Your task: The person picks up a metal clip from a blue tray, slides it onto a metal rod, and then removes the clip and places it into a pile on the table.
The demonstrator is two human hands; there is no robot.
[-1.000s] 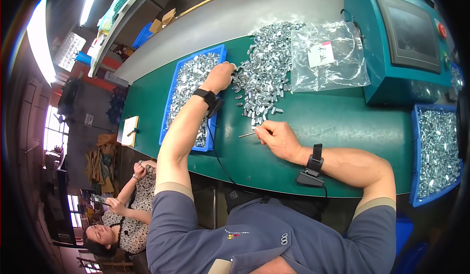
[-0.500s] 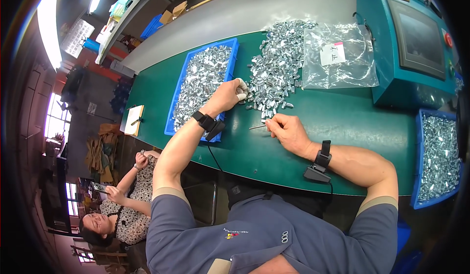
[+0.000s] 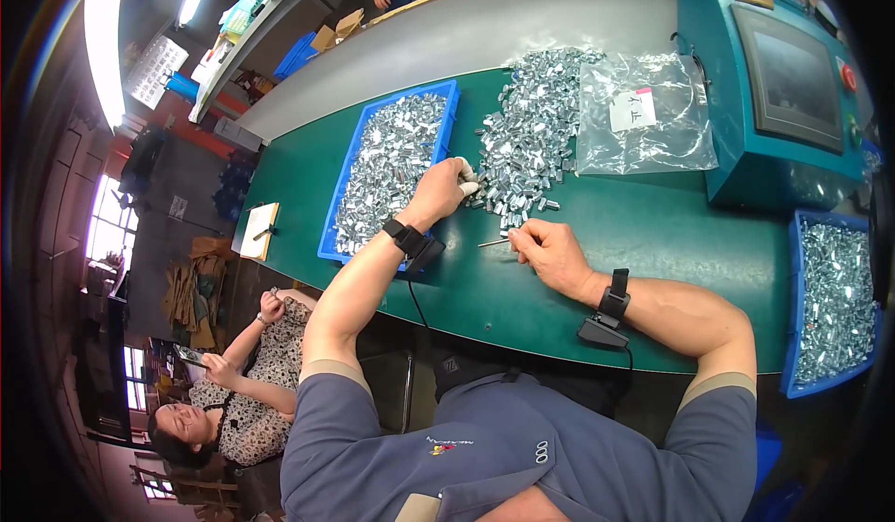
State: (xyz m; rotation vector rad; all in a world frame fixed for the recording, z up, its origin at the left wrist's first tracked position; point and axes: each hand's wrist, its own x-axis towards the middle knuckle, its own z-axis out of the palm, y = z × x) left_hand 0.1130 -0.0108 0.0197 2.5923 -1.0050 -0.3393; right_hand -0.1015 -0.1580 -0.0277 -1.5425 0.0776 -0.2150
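A heap of small shiny metal pieces (image 3: pixel 531 121) lies loose on the green tabletop (image 3: pixel 643 233). At its near left edge is my left hand (image 3: pixel 440 192), fingers curled together, with white coverings on some fingertips. Whatever it pinches is too small to make out. My right hand (image 3: pixel 557 259), just in front of the heap, grips a thin metal rod (image 3: pixel 494 242) that points left. Left of the heap stands a blue tray (image 3: pixel 451 112) filled with similar metal pieces, partly behind my left hand and forearm.
A clear plastic bag (image 3: pixel 643 154) with a label lies right of the heap. Beyond it stands a teal machine (image 3: pixel 732 163) with a screen. Another blue tray (image 3: pixel 795 308) of metal pieces is at far right. A notepad (image 3: pixel 260 230) lies at the left edge; a person (image 3: pixel 247 401) sits nearby.
My left hand has shifted slightly right along the heap's edge. The right hand stays nearly in place with the rod. Another person at the back shows more now.
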